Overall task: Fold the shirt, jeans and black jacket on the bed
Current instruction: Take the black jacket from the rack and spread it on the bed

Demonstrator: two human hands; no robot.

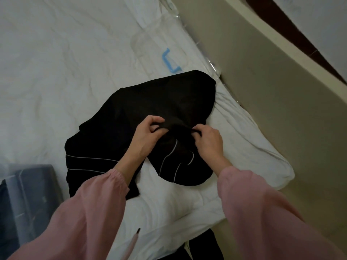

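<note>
Evidently the black jacket (150,102) is the step in hand; it is spread mid-bed (56,72), piping toward 6 o'clock; a cloth ridge is pinched by curled fingers of left hand (148,135) and right hand (208,142); a flat, even fold-over is probably called for next.

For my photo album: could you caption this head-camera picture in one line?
Left hand and right hand pinch a bunched fold of the black jacket lying on the white bed.
</note>
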